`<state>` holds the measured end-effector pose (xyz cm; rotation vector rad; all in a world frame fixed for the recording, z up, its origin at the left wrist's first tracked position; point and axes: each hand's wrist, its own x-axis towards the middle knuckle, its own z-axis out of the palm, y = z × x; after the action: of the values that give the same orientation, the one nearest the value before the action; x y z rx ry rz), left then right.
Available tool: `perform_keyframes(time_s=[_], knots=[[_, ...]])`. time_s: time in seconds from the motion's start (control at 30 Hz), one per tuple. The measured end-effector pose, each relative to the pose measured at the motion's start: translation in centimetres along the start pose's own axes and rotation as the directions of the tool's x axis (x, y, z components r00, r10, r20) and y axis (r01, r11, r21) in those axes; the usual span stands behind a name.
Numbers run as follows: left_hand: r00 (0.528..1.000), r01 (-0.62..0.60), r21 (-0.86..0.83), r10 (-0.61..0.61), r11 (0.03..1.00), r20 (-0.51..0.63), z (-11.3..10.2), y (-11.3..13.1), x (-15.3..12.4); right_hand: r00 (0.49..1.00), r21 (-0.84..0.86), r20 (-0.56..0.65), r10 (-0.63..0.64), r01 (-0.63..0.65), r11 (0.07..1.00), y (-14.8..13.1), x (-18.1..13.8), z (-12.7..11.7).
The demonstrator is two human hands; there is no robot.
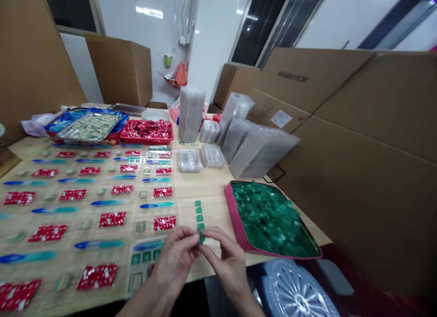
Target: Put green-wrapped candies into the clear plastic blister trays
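My left hand [175, 253] and my right hand [227, 258] meet near the table's front edge, both closed with thumb and fingers pinching one small green square piece [201, 237]. Just beyond my fingertips, several similar green squares [199, 211] lie in a short column. Beside my left wrist, partly covered by it, a clear plastic tray [134, 280] contains green squares, a blue pen-like item [149, 245] and a pale block [135, 283]. To the right, a pink-rimmed tin [235, 219] is heaped with green pieces [266, 217].
Rows of clear trays with red packets [112, 219] and blue pen-like items [99, 245] cover the table's left. Behind are a red basket [146, 139] of packets, a metal tray [88, 128] and stacked clear plastic trays [191, 114]. Cardboard [368, 171] borders the right; a blue stool [300, 289] stands below.
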<state>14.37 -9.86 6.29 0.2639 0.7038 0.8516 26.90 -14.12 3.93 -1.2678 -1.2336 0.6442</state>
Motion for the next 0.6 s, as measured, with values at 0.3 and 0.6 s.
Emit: perform_keyframes(time_s=[0.3,0.6], knots=[[0.980,0.178,0.044,-0.173,0.983,-0.096,-1.0,-5.1,-1.2,0.965,0.141,0.062,0.256,-0.262,0.955,2.1,-4.5,-2.6],[0.990,0.135,0.259,-0.123,0.956,-0.064,-1.4,-4.8,-1.1,0.928,0.067,0.253,0.273,-0.298,0.952,2.8,-0.9,-4.2]])
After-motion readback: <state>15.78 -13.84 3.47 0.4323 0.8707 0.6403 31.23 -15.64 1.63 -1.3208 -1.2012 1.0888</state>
